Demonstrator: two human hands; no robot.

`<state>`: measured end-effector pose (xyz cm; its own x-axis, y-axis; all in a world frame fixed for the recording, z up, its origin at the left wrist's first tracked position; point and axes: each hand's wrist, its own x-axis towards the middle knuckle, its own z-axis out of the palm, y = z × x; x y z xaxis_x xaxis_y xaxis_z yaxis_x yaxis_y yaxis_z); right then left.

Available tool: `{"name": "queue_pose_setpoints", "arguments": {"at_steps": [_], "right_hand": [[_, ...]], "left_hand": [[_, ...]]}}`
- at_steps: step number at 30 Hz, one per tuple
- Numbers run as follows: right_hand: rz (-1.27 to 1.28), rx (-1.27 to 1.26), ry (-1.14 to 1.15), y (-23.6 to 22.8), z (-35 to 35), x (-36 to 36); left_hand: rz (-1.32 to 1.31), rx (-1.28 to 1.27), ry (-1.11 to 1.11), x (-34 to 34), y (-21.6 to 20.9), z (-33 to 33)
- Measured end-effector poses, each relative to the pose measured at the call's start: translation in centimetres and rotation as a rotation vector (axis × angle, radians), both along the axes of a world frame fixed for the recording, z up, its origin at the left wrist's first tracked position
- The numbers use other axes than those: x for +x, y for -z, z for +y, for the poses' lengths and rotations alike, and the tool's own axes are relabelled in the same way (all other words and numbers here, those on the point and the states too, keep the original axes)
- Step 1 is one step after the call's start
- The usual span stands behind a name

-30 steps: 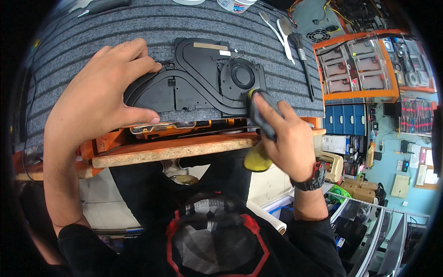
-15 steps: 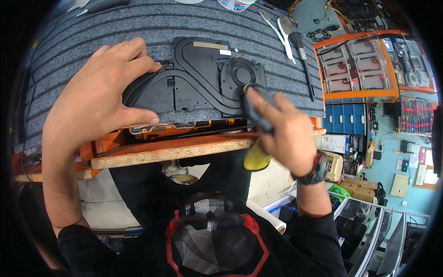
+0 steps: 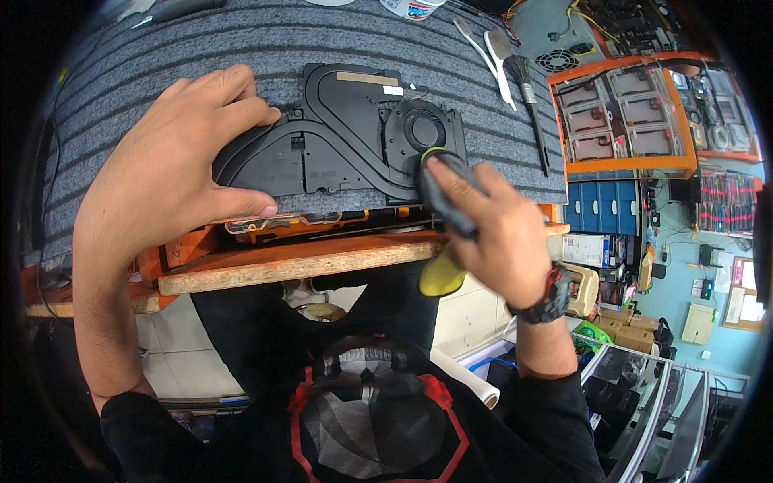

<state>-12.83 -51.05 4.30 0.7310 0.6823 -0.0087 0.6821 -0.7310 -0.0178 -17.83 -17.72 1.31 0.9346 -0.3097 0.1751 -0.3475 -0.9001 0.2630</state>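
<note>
A black laptop cooling module (image 3: 354, 137) with flat curved heat pipes and a round fan (image 3: 423, 129) lies on the grey striped mat (image 3: 266, 48) at the bench's front edge. My left hand (image 3: 181, 153) clasps its left end, fingertips on the far side and thumb along the near side. In my right hand (image 3: 503, 233) is a bunched dark grey and yellow cloth (image 3: 447, 189), pressed against the module's near right part, just below the fan. The cloth's yellow end hangs down past the bench edge.
Two white-handled brushes (image 3: 498, 68) and a black brush (image 3: 527, 113) lie on the mat at the right. A white tub (image 3: 412, 8) stands at the back. Below the mat runs an orange wooden ledge (image 3: 306, 266). An orange rack of clear boxes (image 3: 620, 121) stands to the right.
My right hand and the cloth have shifted slightly to the left and down along the module. My left hand and the module stay where they were.
</note>
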Motion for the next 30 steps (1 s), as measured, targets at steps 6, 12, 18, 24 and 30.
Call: {"name": "queue_pose_setpoints", "arguments": {"at_steps": [6,12,18,24,30], "right_hand": [[-0.020,0.007,-0.030,0.1,-1.1,0.7],[-0.075,-0.064,0.015,0.2,-0.7,2.7],[-0.030,-0.067,0.012,0.2,-1.1,2.5],[-0.037,0.011,0.048,0.6,0.3,3.8],[-0.037,0.055,0.060,1.4,-1.2,2.0]], "left_hand": [[-0.014,0.013,0.002,-0.1,-0.2,-0.2],[0.097,0.023,-0.036,0.1,-1.0,-0.6],[0.032,-0.025,0.000,0.0,-0.5,-0.3],[0.020,-0.028,0.016,0.0,-0.3,0.0],[0.013,-0.034,-0.001,0.1,-0.2,-0.4]]}}
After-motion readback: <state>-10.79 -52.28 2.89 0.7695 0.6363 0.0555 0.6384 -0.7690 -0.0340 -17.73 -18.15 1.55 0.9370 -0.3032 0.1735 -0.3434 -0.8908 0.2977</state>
